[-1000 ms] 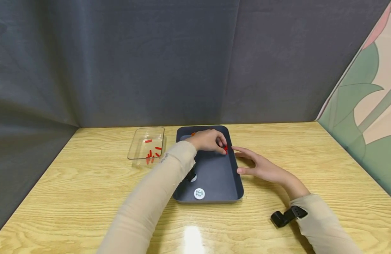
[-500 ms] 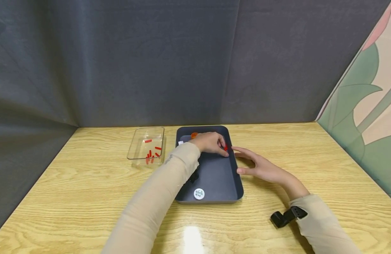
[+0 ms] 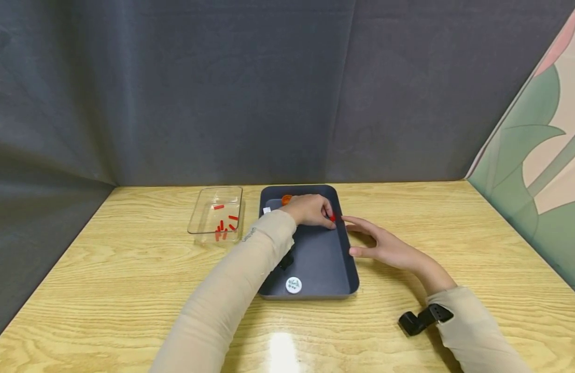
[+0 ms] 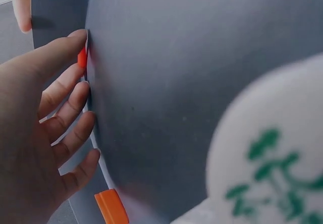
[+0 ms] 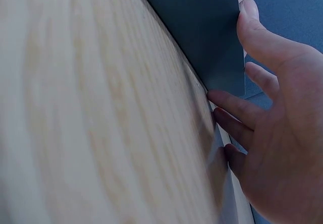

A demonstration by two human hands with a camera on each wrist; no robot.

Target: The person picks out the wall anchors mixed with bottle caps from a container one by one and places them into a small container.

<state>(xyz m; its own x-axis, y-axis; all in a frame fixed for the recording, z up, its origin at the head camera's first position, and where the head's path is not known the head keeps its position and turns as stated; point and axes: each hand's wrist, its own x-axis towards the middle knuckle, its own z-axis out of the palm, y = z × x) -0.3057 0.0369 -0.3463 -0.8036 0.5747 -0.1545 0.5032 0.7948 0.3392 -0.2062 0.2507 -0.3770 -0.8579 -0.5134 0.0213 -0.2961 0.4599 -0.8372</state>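
Observation:
My left hand [image 3: 310, 210] is inside the dark grey tray [image 3: 348, 280], close to its right wall. It pinches a small red stick [image 4: 82, 57] between thumb and index finger, low by the tray floor, while the other fingers spread loosely in the left wrist view. Outside the tray, my right hand [image 3: 385, 247] rests its fingertips and thumb against the right wall, fingers relaxed and slightly bent. In the right wrist view the thumb [image 5: 249, 12] lies at the tray's edge and the fingers reach down near the tabletop.
A clear plastic box [image 3: 205, 207] with several red sticks [image 3: 222, 226] stands left of the tray. Inside the tray are an orange piece [image 3: 286, 199], a small white piece [image 3: 267, 210] and a white disc with green print [image 3: 294, 285]. A grey curtain [image 3: 222, 93] hangs behind the table.
My left hand has shifted slightly right and nearer along the tray wall, with the red stick; the orange and small white pieces show more. My right hand has stayed put.

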